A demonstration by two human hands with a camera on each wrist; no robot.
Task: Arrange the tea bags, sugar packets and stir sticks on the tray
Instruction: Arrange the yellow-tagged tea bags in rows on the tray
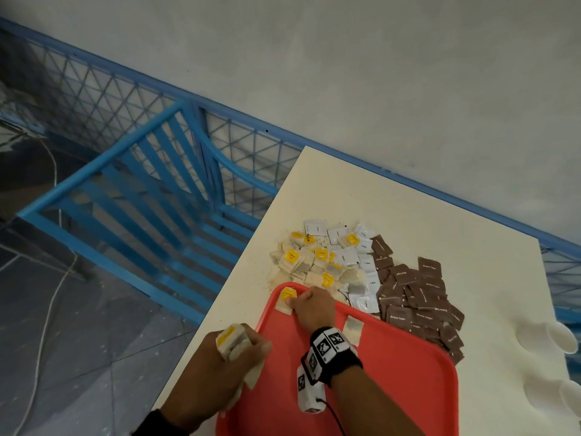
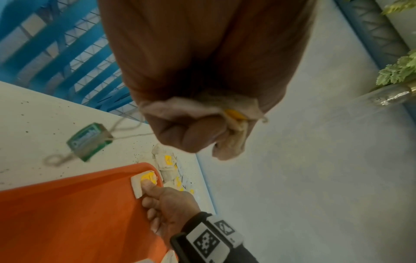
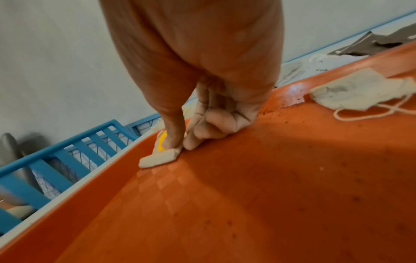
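Here, a cream table (image 1: 408,215) is standing beside a blue railing (image 1: 125,190), and the red tray (image 1: 393,388) is lying on its near left part, with one corner reaching toward the loose heap of packets. Beyond that corner, yellow-tagged tea bags (image 1: 308,262) are lying piled on the tabletop, white sachets (image 1: 352,256) are sitting just beside them, and brown sugar packets (image 1: 418,297) are spreading to the right, some touching the tray's far rim. White paper cups (image 1: 547,338) are lying near the table's right edge. The left hand (image 1: 232,360) is hovering at the tray's left rim, its fingers curling round a bundle of tea bags (image 1: 231,339). The right hand (image 1: 312,305) is reaching into the tray's far left corner, thumb and forefinger pinching a single tea bag (image 1: 286,298) with a yellow tag against the tray floor. Another tea bag (image 1: 353,330), string trailing, is lying flat on the tray by the far rim.
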